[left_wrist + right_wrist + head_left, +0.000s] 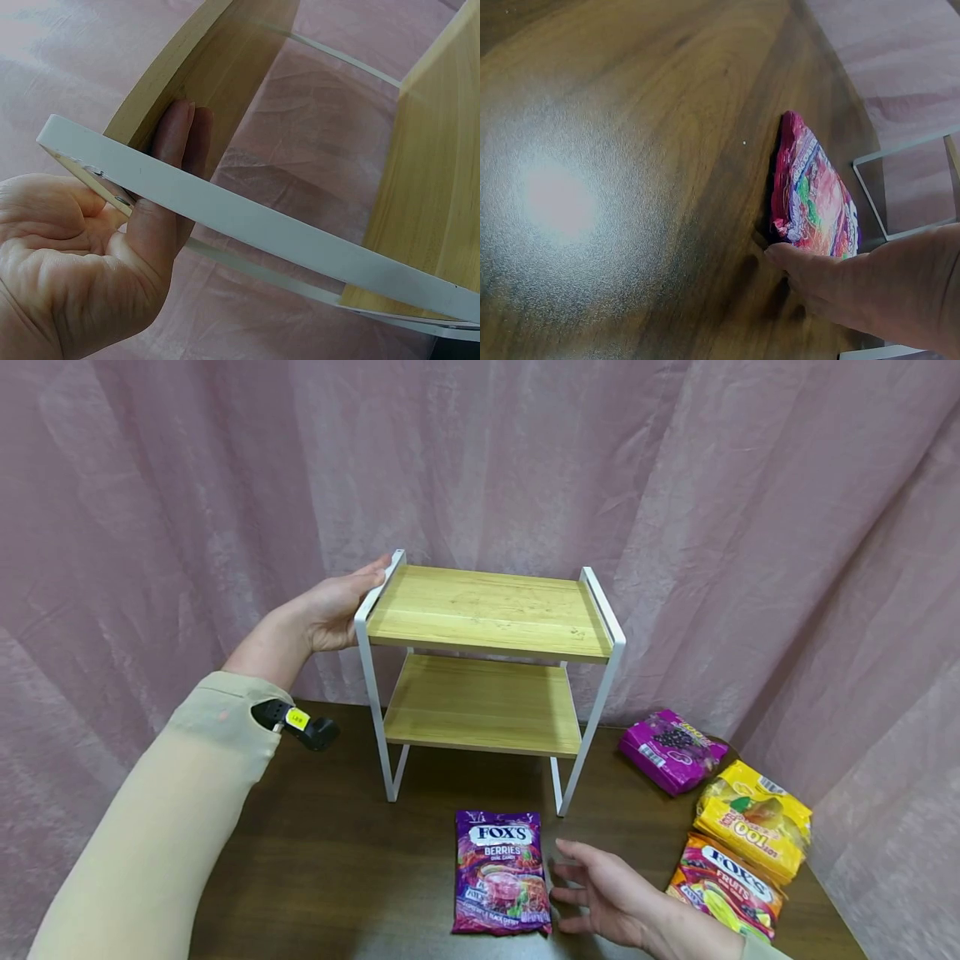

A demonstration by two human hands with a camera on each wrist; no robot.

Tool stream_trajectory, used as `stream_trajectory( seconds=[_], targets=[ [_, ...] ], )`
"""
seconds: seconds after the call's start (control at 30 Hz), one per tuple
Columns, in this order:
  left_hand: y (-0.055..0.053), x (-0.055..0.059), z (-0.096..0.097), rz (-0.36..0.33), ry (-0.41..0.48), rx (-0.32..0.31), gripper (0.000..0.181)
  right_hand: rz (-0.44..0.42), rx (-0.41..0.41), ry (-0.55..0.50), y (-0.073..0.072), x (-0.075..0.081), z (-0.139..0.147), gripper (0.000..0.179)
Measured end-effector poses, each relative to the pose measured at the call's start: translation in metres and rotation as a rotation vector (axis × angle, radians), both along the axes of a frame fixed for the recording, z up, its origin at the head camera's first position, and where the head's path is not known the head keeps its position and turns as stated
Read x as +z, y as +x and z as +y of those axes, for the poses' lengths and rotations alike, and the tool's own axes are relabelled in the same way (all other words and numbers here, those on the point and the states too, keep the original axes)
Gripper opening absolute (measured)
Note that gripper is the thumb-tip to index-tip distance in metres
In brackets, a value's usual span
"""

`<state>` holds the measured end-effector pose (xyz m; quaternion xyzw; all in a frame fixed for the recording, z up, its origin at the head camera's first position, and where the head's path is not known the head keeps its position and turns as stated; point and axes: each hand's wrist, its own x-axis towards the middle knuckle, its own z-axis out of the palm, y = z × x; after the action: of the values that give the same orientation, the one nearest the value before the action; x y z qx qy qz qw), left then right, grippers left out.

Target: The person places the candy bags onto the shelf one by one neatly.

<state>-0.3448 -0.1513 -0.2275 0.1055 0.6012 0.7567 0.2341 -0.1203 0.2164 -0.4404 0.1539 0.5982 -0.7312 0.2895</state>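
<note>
On table (337,868) | purple Berries bag (501,872) | just beside right hand (617,896)

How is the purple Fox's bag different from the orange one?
The purple Fox's bag says Berries; the orange Fox's bag says Fruits. In the head view, the purple bag lies nearly straight, while the orange bag is tilted. The purple bag lies in front of the shelf, apart from other bags; the orange bag sits by the yellow bag. Both are on the brown table.
</note>
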Motion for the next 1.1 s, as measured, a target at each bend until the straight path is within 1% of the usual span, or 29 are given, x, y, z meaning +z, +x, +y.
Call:
stream_trajectory(
  seconds=[0.07, 0.23, 0.4, 0.53, 0.67, 0.93, 1.1],
  targets=[
    [0.0, 0.0, 0.0, -0.001, 0.001, 0.002, 0.056, -0.019, 0.022, -0.024, -0.001, 0.0, 0.002, 0.096],
    [0.0, 0.001, 0.001, -0.001, -0.002, 0.001, 0.056, -0.035, 0.09, -0.085, -0.004, 0.001, 0.008, 0.094],
    [0.001, 0.001, 0.001, 0.003, -0.011, 0.004, 0.056, -0.052, 0.13, -0.126, -0.008, 0.002, 0.013, 0.097],
    [0.001, 0.001, 0.001, 0.004, -0.012, 0.004, 0.056, -0.064, 0.151, -0.14, -0.011, 0.002, 0.017, 0.099],
    [0.001, 0.0, 0.001, 0.001, -0.007, 0.003, 0.056, -0.065, 0.14, -0.138, -0.014, 0.001, 0.018, 0.102],
    [0.001, 0.0, 0.001, 0.002, -0.005, 0.001, 0.055, -0.051, 0.077, -0.148, -0.016, -0.006, 0.012, 0.108],
    [0.003, 0.001, 0.0, -0.004, -0.009, -0.001, 0.056, -0.047, 0.043, -0.147, -0.015, -0.006, 0.01, 0.109]
  ],
)
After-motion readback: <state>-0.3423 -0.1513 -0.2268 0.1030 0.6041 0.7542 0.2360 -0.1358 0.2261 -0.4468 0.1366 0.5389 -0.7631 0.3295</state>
